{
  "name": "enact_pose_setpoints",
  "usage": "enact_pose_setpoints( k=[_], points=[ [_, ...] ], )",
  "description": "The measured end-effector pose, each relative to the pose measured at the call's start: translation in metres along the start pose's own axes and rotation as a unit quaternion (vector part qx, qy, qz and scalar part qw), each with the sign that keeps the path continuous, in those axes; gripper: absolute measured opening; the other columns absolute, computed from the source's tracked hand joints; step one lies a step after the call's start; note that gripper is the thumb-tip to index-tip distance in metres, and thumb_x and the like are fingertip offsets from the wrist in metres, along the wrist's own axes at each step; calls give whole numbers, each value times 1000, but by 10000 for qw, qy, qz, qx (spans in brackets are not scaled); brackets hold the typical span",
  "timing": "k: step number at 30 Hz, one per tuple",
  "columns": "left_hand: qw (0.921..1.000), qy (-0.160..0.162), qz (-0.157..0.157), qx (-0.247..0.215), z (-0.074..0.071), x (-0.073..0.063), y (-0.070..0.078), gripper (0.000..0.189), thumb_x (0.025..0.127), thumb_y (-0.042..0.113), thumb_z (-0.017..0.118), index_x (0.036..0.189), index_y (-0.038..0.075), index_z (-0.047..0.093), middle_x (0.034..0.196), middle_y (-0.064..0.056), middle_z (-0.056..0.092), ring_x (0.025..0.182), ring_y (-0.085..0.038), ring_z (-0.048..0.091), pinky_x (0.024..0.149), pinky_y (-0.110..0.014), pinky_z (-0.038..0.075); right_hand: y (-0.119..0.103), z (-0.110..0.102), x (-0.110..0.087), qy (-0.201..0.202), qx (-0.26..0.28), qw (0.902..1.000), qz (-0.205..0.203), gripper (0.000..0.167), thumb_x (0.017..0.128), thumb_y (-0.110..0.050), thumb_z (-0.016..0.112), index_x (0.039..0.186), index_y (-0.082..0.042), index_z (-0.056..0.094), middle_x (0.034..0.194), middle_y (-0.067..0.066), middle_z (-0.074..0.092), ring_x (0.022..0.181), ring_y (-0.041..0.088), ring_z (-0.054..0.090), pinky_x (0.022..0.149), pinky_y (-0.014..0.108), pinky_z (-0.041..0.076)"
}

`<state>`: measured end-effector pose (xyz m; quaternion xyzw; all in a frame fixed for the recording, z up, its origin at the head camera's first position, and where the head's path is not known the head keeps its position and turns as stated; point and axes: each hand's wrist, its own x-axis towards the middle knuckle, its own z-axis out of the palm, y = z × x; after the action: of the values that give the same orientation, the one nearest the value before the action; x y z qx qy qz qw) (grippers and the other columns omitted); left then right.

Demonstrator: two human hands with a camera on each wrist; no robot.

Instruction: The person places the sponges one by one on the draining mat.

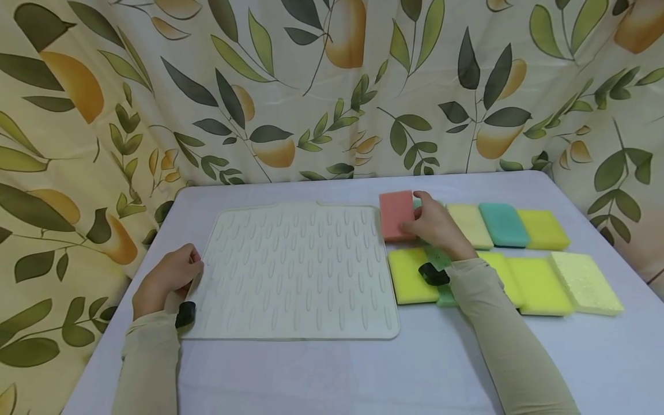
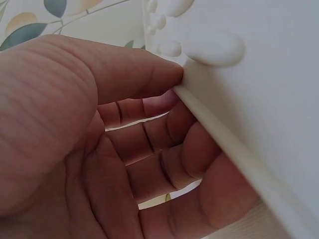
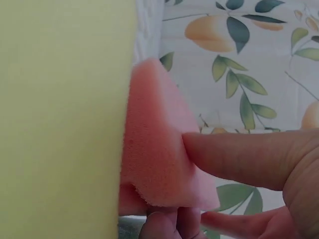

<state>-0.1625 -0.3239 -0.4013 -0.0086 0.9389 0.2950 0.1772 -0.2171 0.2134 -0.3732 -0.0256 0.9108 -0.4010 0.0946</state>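
Observation:
At the left edge of a white ridged drying mat (image 1: 295,274), my left hand (image 1: 168,278) pinches the rim. The left wrist view shows the thumb (image 2: 144,74) on top of the mat's edge and the other fingers curled beneath it. Just beyond the mat's far right corner, my right hand (image 1: 438,223) holds a pink sponge (image 1: 396,214) between thumb and fingers. In the right wrist view the pink sponge (image 3: 157,144) is tilted, partly hidden behind a large yellow sponge (image 3: 60,119) close to the camera.
Two rows of sponges lie right of the mat. The far row has a cream sponge (image 1: 469,226), a teal one (image 1: 503,225) and a yellow one (image 1: 543,229). Several yellow and green sponges (image 1: 539,285) form the near row, partly under my right forearm. A patterned curtain (image 1: 321,98) hangs behind the table.

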Motion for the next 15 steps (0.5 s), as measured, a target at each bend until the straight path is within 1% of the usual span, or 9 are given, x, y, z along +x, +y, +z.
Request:
enact_pose_setpoints(
  k=[3, 6, 9, 11, 15],
  points=[
    [10000, 0, 45, -18, -2, -1, 0, 12, 107, 12, 49, 104, 0, 47, 81, -11, 48, 67, -26, 57, 59, -38, 54, -2, -1, -1, 53, 98, 9999, 101, 75, 101, -17, 69, 159, 11, 30, 129, 29, 57, 112, 39, 55, 96, 49, 48],
    [10000, 4, 40, -10, -2, -1, -1, 12, 108, 12, 49, 104, 0, 47, 81, -11, 48, 67, -26, 57, 59, -38, 54, -4, -2, -2, 172, 281, 9994, 144, 57, 102, -15, 67, 146, 14, 47, 124, 25, 57, 109, 36, 53, 92, 43, 47],
    [10000, -13, 80, 22, -1, 0, -2, 12, 108, 13, 48, 104, 1, 46, 80, -11, 49, 65, -25, 56, 59, -38, 53, -6, -2, -3, 288, 549, 9978, 218, 45, 102, -14, 64, 136, 13, 54, 123, 23, 58, 107, 33, 52, 89, 39, 46],
    [9999, -46, 139, 31, 0, 0, -2, 13, 107, 13, 48, 103, 2, 45, 79, -10, 47, 63, -25, 55, 58, -38, 52, -8, -3, -4, 345, 782, 9960, 274, 44, 102, -14, 63, 136, 13, 55, 125, 23, 58, 107, 32, 53, 89, 38, 47],
    [9997, -89, 218, 40, 1, 1, -2, 14, 108, 14, 48, 102, 3, 43, 78, -9, 45, 61, -25, 53, 58, -37, 49, -11, -5, -7, 447, 1333, 9895, 333, 48, 106, -16, 63, 143, 13, 52, 130, 23, 56, 108, 28, 54, 89, 34, 51]
  ],
)
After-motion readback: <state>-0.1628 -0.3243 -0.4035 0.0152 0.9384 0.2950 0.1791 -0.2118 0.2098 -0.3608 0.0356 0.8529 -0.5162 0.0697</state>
